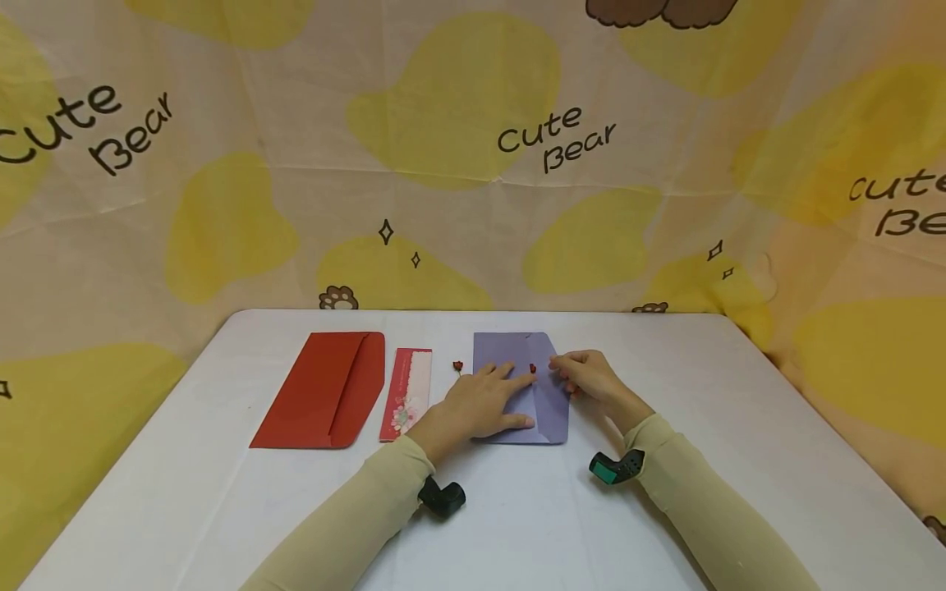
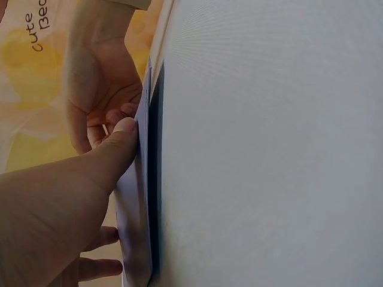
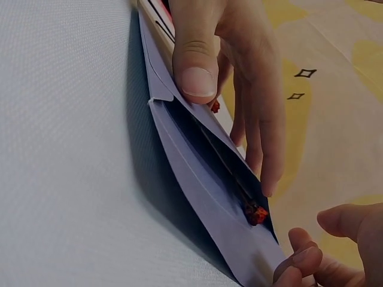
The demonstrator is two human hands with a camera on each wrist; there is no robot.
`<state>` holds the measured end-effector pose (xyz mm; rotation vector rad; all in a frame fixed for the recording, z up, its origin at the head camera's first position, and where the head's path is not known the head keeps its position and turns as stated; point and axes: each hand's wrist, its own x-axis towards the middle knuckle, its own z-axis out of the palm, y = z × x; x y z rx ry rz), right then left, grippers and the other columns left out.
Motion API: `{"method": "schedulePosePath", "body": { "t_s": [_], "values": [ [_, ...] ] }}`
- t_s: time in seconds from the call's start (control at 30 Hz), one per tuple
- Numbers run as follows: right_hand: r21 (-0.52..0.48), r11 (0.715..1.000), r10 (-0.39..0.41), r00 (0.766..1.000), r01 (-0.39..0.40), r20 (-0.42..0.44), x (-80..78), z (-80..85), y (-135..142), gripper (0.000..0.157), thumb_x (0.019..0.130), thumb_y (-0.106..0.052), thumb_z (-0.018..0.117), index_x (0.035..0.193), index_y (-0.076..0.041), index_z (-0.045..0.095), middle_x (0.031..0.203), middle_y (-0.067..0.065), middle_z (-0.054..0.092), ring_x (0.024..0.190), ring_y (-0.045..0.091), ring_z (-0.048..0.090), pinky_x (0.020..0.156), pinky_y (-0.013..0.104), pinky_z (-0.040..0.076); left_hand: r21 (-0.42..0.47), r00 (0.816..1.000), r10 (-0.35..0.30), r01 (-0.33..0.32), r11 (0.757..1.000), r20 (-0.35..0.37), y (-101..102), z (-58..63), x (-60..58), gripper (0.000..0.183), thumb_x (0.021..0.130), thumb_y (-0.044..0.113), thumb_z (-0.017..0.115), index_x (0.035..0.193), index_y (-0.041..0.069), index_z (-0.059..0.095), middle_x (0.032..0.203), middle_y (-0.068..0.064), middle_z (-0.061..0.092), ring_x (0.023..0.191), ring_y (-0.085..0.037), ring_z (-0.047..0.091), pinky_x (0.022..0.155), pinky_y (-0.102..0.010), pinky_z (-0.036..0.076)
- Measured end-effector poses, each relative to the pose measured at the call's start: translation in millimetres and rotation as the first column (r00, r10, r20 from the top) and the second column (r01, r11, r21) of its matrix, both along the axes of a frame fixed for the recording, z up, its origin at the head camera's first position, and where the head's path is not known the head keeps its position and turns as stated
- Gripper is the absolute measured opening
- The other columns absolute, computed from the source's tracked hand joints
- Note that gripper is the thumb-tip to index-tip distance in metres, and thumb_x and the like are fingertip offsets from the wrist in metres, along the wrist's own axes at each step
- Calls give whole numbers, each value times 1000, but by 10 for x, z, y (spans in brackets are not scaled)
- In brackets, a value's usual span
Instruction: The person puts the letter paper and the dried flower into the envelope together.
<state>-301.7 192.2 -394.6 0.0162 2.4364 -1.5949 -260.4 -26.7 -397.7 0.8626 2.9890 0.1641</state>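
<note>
A purple envelope (image 1: pixel 504 349) lies with its flap unfolded to the right. My left hand (image 1: pixel 480 404) rests on its body with fingers spread, the thumb near the opening. Inside the gaping mouth, a small red dried flower (image 3: pixel 256 213) lies with its head toward the far end and its thin stem along the slit. My right hand (image 1: pixel 594 379) is at the flap's right edge, fingers loosely bent, fingertips (image 3: pixel 305 258) right at the flap. Left of the envelope is a second red flower (image 1: pixel 458 365), its stem partly behind my left hand.
A red envelope (image 1: pixel 318 394) lies at the left of the white table (image 1: pixel 517 525), its flap also to the right. Beside it is a pink-and-white floral card (image 1: pixel 409 386), partly overlapped by my left wrist. A patterned cloth (image 1: pixel 451 98) hangs behind the table.
</note>
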Motion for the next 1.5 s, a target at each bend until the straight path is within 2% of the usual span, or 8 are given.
{"method": "schedulePosePath", "body": {
  "t_s": [0.27, 0.53, 0.97, 1.13, 1.37, 1.5],
  "values": [
    [9, 999, -33, 999, 33, 0, 25, 23, 0, 40, 100, -28, 59, 117, 7, 68, 72, -7, 51, 58, 4, 47, 57, 21, 47, 20, 1000, -12, 12, 1000, -16, -17, 5, -15, 75, 93, 66, 58, 156, 33, 37, 160, -9, 42, 146, -31, 43, 104, -53, 50],
    [7, 999, -33, 999, 33, -16, 24, 56, 8, 40, 101, -29, 58, 116, 7, 67, 72, -6, 51, 58, 5, 47, 59, 21, 46, 51, 1000, -13, 14, 999, -16, -39, 39, -31, 75, 93, 64, 60, 156, 31, 38, 158, -12, 44, 145, -30, 44, 107, -50, 49],
    [32, 999, -17, 999, 18, -44, 22, 90, 5, 40, 101, -29, 58, 115, 8, 67, 69, -6, 50, 61, 7, 46, 61, 23, 46, 93, 999, -22, 26, 995, -46, -97, 80, -76, 72, 93, 61, 62, 153, 25, 43, 156, -13, 47, 145, -30, 45, 107, -53, 49],
    [26, 1000, -7, 998, 8, -55, 47, 112, -2, 41, 101, -29, 58, 116, 8, 66, 73, -4, 51, 62, 8, 47, 60, 23, 46, 101, 999, -17, 22, 995, -46, -110, 117, -62, 71, 94, 60, 62, 152, 25, 43, 155, -13, 48, 144, -29, 45, 105, -54, 49],
    [36, 999, 5, 997, -2, -75, 72, 147, -15, 38, 100, -29, 60, 109, 8, 66, 63, -6, 48, 60, 9, 47, 59, 24, 46, 128, 999, -12, 17, 992, -44, -128, 149, -60, 67, 93, 57, 65, 149, 27, 45, 152, -11, 51, 141, -28, 49, 99, -57, 52],
    [36, 999, 23, 996, -20, -88, 74, 157, -12, 39, 101, -29, 59, 112, 8, 67, 62, -7, 48, 60, 9, 47, 59, 25, 46, 136, 999, -11, 16, 991, -40, -131, 158, -60, 66, 93, 57, 64, 149, 27, 45, 151, -11, 51, 140, -28, 49, 98, -56, 53]
  ]
}}
